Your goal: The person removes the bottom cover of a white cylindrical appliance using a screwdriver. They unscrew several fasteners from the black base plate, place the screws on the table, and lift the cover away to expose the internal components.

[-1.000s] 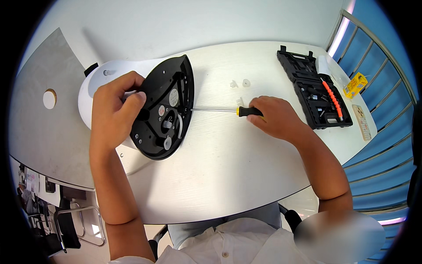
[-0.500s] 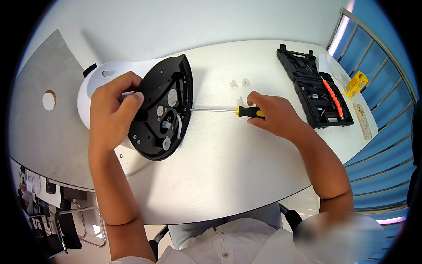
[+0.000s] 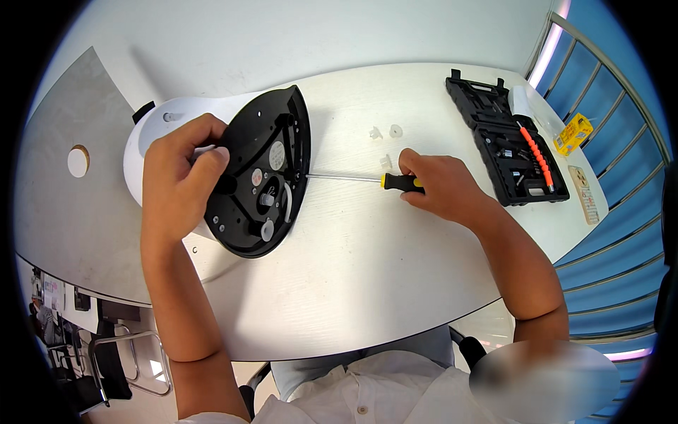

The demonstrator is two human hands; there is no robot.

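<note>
The right grip [image 3: 443, 185] is wrapped round the handle of a screwdriver [image 3: 387, 181], its long axis running sideways, tip leftward at the rim of a black base [image 3: 247, 159]. The left grip [image 3: 180, 177] clasps that base; right of it sit a round white label [image 3: 277, 156] and a pinkish label [image 3: 257, 177], print unreadable. Since half a second ago, the right grip has shifted slightly

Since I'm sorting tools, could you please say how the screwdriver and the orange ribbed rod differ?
The screwdriver has a smooth silver shaft; the orange ribbed rod is bumpy. The right hand holds the screwdriver, while the orange ribbed rod lies on the black tool case. Both are long and slender.
</note>
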